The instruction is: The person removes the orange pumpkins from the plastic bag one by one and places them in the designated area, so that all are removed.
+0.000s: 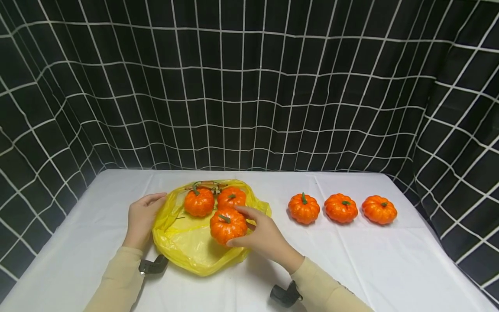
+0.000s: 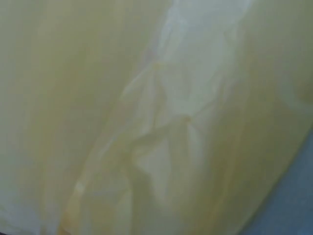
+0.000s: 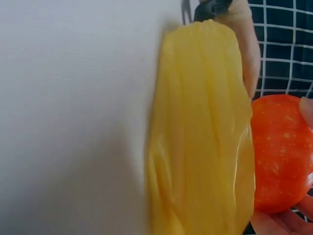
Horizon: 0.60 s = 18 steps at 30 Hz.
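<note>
A yellow plastic bag [image 1: 183, 255] lies spread with its mouth up on the white table. Inside it, toward the back, sit two small orange pumpkins, one on the left [image 1: 199, 203] and one on the right [image 1: 231, 197]. My right hand [image 1: 262, 232] grips a third pumpkin [image 1: 228, 226] by its right side, thumb in front and fingers behind, over the right part of the bag. The left hand [image 1: 143, 219] holds the bag's left edge, its fingertips partly hidden by the plastic. Crumpled yellow plastic [image 2: 166, 147] fills the left wrist view.
To the right of the bag, three more pumpkins stand in a row: a near one [image 1: 304, 209], a middle one [image 1: 341, 208] and a far-right one [image 1: 379, 210]. A black curtain with a white grid [image 1: 249, 86] hangs behind the white table [image 1: 351, 260] and along its sides.
</note>
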{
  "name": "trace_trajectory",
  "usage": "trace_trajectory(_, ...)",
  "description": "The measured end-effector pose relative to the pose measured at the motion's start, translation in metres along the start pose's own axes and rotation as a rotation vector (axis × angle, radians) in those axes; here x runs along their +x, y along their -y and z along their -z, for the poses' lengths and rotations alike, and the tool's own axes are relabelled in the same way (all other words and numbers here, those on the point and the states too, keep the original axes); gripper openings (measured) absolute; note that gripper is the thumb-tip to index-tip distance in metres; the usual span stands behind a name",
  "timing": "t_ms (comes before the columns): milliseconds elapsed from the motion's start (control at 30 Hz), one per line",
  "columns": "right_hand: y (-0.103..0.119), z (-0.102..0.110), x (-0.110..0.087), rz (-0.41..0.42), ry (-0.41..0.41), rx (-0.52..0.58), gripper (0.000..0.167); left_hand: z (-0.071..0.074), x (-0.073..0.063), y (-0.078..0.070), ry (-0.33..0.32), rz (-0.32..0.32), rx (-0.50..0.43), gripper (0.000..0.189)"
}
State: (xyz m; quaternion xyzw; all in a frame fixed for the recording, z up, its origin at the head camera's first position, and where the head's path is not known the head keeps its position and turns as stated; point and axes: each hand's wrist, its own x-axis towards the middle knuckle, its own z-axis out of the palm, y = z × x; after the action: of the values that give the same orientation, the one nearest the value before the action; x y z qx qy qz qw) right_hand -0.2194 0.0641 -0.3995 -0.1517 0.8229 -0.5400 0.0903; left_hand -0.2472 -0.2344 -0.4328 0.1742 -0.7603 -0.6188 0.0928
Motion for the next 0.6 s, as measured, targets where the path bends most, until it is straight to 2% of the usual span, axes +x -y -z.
trace_trajectory(367, -0.007, 0.028, -0.028, 0.014, -0.071, 0.021, 0.079, 0.001, 0.001, 0.0, 0.006, -0.008, 0.016, 0.039)
trace_trajectory(600, -0.009, 0.048, -0.043, -0.018, -0.098, 0.017, 0.079, 0.0, 0.001, 0.0, 0.004, -0.004, 0.012, 0.039)
